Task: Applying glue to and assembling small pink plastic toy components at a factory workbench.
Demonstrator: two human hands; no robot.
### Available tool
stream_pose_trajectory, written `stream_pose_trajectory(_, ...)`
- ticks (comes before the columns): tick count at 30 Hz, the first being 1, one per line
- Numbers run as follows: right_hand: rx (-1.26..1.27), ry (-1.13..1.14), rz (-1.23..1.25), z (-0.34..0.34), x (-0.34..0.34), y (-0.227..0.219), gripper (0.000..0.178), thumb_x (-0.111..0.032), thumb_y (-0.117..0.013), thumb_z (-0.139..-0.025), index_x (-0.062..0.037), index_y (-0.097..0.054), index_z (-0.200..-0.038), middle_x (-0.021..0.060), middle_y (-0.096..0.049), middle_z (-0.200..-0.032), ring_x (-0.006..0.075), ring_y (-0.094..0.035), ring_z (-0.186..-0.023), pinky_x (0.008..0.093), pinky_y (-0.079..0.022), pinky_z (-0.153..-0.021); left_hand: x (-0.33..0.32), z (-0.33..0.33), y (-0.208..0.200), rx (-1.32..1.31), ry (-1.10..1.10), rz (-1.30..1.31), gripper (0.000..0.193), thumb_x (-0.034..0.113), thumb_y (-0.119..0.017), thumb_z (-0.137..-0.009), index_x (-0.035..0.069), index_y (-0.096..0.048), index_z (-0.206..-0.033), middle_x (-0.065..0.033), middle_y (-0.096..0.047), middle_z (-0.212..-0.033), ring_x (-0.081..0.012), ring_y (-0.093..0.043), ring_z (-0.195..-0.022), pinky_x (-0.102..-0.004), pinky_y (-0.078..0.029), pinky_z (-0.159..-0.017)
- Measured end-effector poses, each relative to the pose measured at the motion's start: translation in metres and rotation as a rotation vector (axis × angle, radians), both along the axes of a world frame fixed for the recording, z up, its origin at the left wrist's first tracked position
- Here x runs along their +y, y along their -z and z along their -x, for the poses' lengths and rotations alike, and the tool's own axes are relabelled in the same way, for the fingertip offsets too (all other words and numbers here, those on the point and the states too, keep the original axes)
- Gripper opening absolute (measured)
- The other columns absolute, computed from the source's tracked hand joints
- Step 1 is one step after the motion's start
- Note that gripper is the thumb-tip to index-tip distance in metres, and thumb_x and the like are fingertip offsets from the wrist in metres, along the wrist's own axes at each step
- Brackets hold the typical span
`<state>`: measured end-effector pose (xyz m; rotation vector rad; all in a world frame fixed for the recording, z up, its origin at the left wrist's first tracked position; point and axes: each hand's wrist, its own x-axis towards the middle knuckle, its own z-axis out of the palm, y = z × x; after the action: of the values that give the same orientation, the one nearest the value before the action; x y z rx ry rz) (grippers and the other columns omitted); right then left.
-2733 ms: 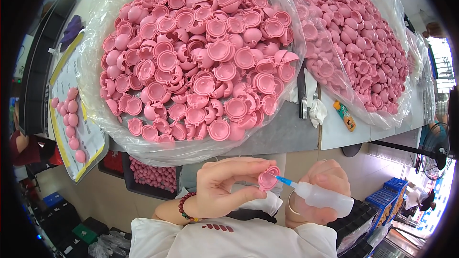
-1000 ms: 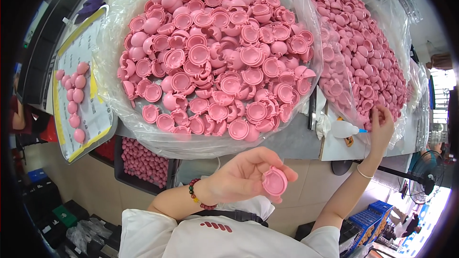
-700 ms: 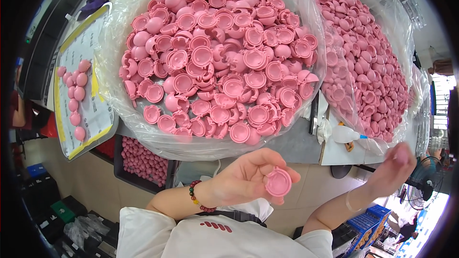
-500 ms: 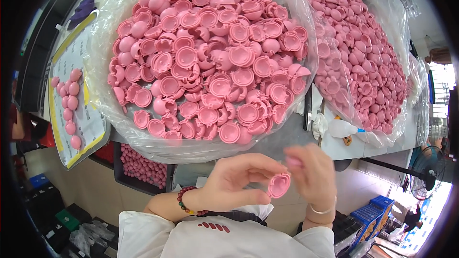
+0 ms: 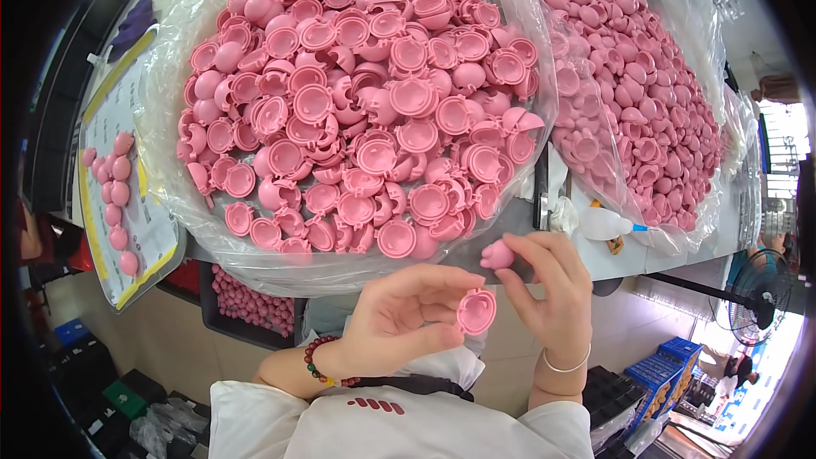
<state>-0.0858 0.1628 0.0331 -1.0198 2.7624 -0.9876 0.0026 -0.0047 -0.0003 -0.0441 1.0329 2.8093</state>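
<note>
Between the thumb and fingers of my left hand (image 5: pixel 398 314) is a pink half shell (image 5: pixel 477 312), its hollow side turned up toward me. To its right, my right hand (image 5: pixel 551 287) pinches a second pink half shell (image 5: pixel 497 254), whose rounded outside with small bumps shows. The two pieces are apart. Both hands are in front of the table edge, just nearer than a big pile of loose pink half shells (image 5: pixel 374 157) in a clear plastic bag (image 5: pixel 246 257).
Another bagged pile of pink shells (image 5: pixel 642 85) lies at the right. A white squeeze bottle (image 5: pixel 602 223) with a blue tip is beside it. On a yellow-edged board (image 5: pixel 127 208) at the left are several rounded pink pieces (image 5: pixel 117 191). A dark bin (image 5: pixel 255 302) of small pink pieces stands below the table.
My right hand has turned and moved forward, bringing its pink piece into clear sight. My left hand has shifted slightly left, and its half shell now faces me more fully.
</note>
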Motion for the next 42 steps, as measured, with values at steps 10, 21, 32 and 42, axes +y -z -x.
stream_pose_trajectory(10,0.345,-0.242,0.32,-0.042,0.017,0.049,0.02,-0.007,-0.066,-0.058,-0.0049,-0.057,-0.075,0.0048,-0.054,-0.075,0.0211,-0.051,-0.056,0.0297,-0.042,-0.05,0.011,0.002,0.019,0.229,-0.295,0.269,0.043,0.006,-0.065,-0.072,-0.003,-0.041,-0.107,-0.0192,-0.048,-0.109,-0.0254,-0.053,-0.098,-0.0338,-0.044,-0.084)
stream_pose_trajectory(21,-0.451,-0.208,0.154,-0.062,-0.013,0.139,0.022,-0.016,-0.059,-0.068,-0.0064,-0.056,-0.087,0.0096,-0.057,-0.086,0.0264,-0.055,-0.079,0.0373,-0.044,-0.068,-0.005,-0.001,0.01,0.055,-0.276,0.077,0.05,0.024,-0.068,-0.072,0.003,-0.041,-0.108,-0.0195,-0.053,-0.1,-0.0209,-0.058,-0.072,-0.0295,-0.05,-0.06)
stream_pose_trajectory(32,-0.383,-0.275,0.091,-0.048,-0.005,0.098,0.018,-0.01,-0.064,-0.061,-0.0047,-0.06,-0.078,0.0096,-0.057,-0.079,0.027,-0.054,-0.069,0.0333,-0.044,-0.059,-0.004,0.001,0.007,0.138,-0.286,0.191,0.045,0.009,-0.068,-0.07,-0.001,-0.043,-0.106,-0.0219,-0.05,-0.104,-0.0236,-0.056,-0.088,-0.0324,-0.05,-0.071)
stream_pose_trajectory(42,0.298,-0.109,0.335,-0.023,0.011,0.008,0.032,-0.024,-0.07,-0.056,-0.0018,-0.061,-0.077,0.0046,-0.054,-0.074,0.0186,-0.05,-0.061,0.0266,-0.04,-0.052,0.004,0.002,-0.004,0.247,-0.084,0.476,0.035,0.0,-0.07,-0.064,-0.005,-0.057,-0.096,-0.0198,-0.056,-0.097,-0.0238,-0.056,-0.09,-0.0295,-0.047,-0.077)
